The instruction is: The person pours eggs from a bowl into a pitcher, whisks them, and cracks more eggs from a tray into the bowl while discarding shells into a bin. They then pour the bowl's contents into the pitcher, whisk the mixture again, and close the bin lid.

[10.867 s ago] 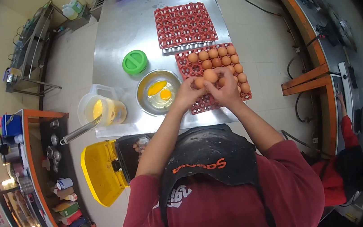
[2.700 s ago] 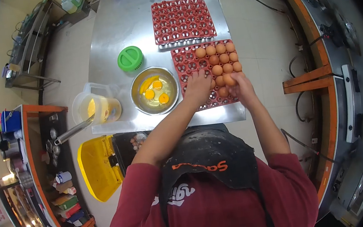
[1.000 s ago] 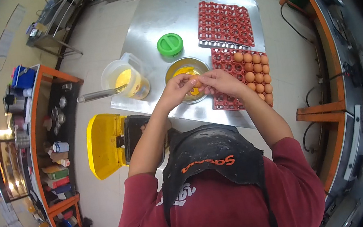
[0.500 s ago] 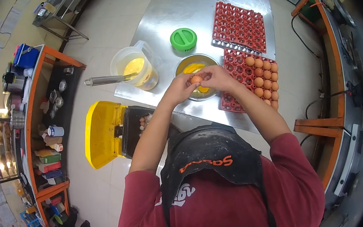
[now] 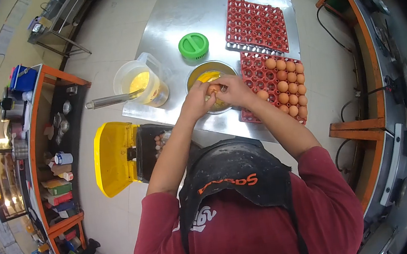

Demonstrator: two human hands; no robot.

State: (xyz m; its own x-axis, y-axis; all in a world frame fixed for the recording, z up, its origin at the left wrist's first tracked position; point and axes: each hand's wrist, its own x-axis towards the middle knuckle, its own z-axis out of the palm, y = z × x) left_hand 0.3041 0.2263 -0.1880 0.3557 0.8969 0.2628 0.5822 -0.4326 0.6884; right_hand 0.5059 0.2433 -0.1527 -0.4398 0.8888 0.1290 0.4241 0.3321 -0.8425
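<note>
A brown egg (image 5: 213, 89) is held between the fingertips of both hands, above a round metal bowl (image 5: 189, 79). My left hand (image 5: 197, 100) closes on the egg from the left, and my right hand (image 5: 235, 90) pinches it from the other side. Yellow yolk (image 5: 209, 76) shows inside the bowl, partly covered by my hands. Whether the shell is split open is too small to make out. To the right of the bowl, a red egg tray (image 5: 253, 73) carries several brown eggs (image 5: 292, 87) in its right-hand rows.
More red trays (image 5: 255, 25) are stacked farther back. A green-lidded container (image 5: 193, 46) stands behind the bowl. At left, a clear pitcher (image 5: 123, 78) holds yellow liquid and a whisk (image 5: 114, 100). Below the steel table (image 5: 180, 18), an open yellow-lidded bin (image 5: 108, 161) contains eggshells (image 5: 159, 141).
The camera view has shifted, so the table and its items appear farther left. Both hands remain on the egg over the bowl, and its orange-brown shell looks more covered by my fingers.
</note>
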